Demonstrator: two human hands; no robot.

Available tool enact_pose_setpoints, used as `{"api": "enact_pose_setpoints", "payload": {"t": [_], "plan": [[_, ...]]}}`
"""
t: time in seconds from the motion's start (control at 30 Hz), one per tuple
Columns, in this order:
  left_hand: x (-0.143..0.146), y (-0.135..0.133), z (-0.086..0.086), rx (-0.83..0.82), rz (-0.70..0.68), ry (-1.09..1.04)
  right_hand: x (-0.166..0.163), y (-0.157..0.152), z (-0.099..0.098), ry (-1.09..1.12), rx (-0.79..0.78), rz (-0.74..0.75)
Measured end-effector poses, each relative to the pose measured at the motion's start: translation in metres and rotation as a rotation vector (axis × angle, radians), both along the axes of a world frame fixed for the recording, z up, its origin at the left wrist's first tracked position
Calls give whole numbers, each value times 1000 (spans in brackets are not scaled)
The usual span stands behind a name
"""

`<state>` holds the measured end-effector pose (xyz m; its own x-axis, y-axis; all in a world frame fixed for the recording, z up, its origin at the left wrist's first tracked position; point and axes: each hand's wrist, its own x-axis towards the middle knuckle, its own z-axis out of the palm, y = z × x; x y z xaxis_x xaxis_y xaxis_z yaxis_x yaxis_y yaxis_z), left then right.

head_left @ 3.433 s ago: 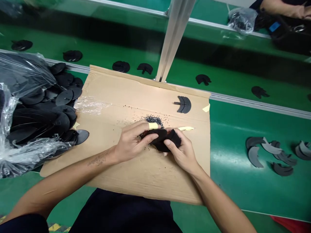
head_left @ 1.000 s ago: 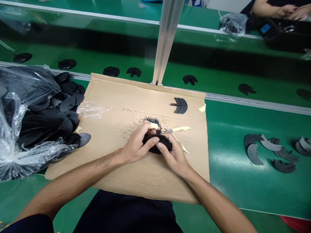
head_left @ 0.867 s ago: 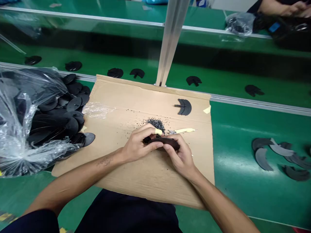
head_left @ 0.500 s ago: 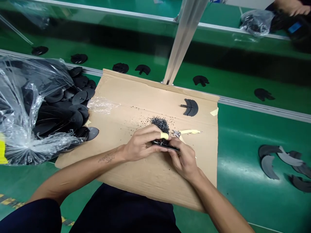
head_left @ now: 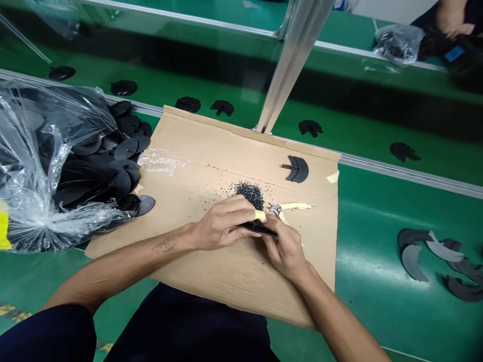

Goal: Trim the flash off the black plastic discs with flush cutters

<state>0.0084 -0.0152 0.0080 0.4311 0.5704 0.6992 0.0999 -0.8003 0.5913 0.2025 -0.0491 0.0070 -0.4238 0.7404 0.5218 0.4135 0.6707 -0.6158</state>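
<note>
I observe the bag of discs (head_left: pixel 56 166) at far left, untouched. Left hand (head_left: pixel 222 229) and right hand (head_left: pixel 287 249) are both closed, pinching the black part (head_left: pixel 260 230) edge-on over the cardboard (head_left: pixel 226 281). I judge the step to be edge trimming; the next move calls for the nippers (head_left: pixel 290 206), lying just beyond.

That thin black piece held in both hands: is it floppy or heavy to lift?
Probably light: the black piece looks very thin edge-on. Likely fairly stiff: it runs straight between the left hand and right hand, without sagging.

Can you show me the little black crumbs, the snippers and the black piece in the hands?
black crumbs (head_left: pixel 249 192): head view, middle of the heap.
snippers (head_left: pixel 295 205): head view, pale handle.
black piece (head_left: pixel 260 231): head view, its thin dark edge.
</note>
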Motion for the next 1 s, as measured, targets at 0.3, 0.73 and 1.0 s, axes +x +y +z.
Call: {"api": "enact_pose_setpoints", "payload": {"t": [0.3, 0.73, 1.0], "plan": [[-1, -1, -1, -3, 6, -28, 2, 0, 0, -45, -31, 37], [-2, 0, -5, -23, -13, 25, 4, 0, -5, -113, -41, 14], [0, -4, -2, -26, 1, -13, 3, 1, -1, -80, -63, 48]]}}
